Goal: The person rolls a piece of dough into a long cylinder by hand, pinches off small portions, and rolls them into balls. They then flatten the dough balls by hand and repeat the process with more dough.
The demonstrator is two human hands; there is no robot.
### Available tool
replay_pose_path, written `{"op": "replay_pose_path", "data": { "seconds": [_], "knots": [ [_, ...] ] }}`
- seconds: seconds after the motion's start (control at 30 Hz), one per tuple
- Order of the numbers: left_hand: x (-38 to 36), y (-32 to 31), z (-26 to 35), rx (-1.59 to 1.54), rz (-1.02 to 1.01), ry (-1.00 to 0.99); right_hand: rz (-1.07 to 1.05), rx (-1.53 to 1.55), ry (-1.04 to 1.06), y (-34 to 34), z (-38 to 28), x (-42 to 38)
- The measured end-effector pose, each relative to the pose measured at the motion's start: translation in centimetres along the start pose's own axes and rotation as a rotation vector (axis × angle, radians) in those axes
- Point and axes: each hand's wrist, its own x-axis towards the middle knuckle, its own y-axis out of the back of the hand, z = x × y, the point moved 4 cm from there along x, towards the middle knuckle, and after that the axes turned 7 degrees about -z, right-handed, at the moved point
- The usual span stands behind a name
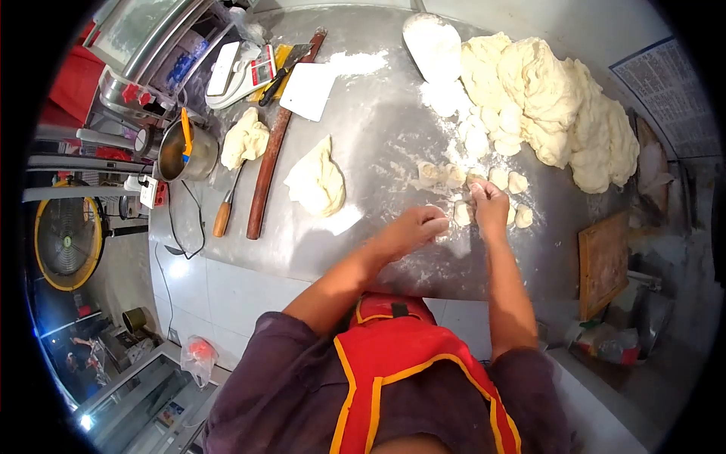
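Several small dough pieces lie in loose rows on the floured metal worktable. My right hand reaches in among them, its thumb and fingers pinched on one dough piece. To the left of the rows, my left hand hovers low over the table with its fingers curled together. What those fingers hold, if anything, is hidden. Another dough piece rests between my two hands. Behind the small pieces a large mass of dough is heaped at the back right.
A dough lump lies left of my hands. Farther left are a long wooden rolling pin, a white scraper, a wooden-handled tool, a metal pot and a scale. A flour scoop stands at the back.
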Motion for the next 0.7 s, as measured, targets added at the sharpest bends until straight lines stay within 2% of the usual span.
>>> {"op": "replay_pose_path", "data": {
  "seconds": [0.1,0.2,0.23,0.3,0.4,0.47,0.5,0.6,0.7],
  "knots": [
    [-0.8,1.0,-0.5,-0.087,0.236,0.056,0.006,-0.105,0.206,-1.2,-1.8,0.6],
    [-1.2,1.6,-0.4,-0.163,0.262,0.066,0.069,-0.509,0.432,-2.1,-1.5,2.4],
    [-1.0,2.0,-0.6,-0.217,0.309,0.045,0.108,-0.542,0.611,-2.8,-1.4,2.6],
    [-0.7,2.7,-1.8,-0.33,0.408,0.007,0.081,-0.614,0.566,-3.5,-0.5,2.9],
    [-0.2,3.8,-3.2,-0.521,0.406,0.046,0.016,-0.757,0.542,-3.9,-0.9,2.6],
    [-0.1,4.3,-3.7,-0.595,0.355,0.031,-0.009,-0.814,0.5,-3.7,-3.3,1.1],
    [-0.1,4.5,-3.9,-0.634,0.332,0.024,-0.011,-0.849,0.55,-4.1,-4.7,-0.2],
    [-0.2,4.1,-3.2,-0.79,0.326,-0.032,-0.469,-0.339,0.239,-5.9,-7.2,-4.6],
    [0.3,4.2,-3.5,-0.784,0.146,-0.059,-0.493,-0.057,0.206,-7.1,-4.5,-4.5]
  ]
}}
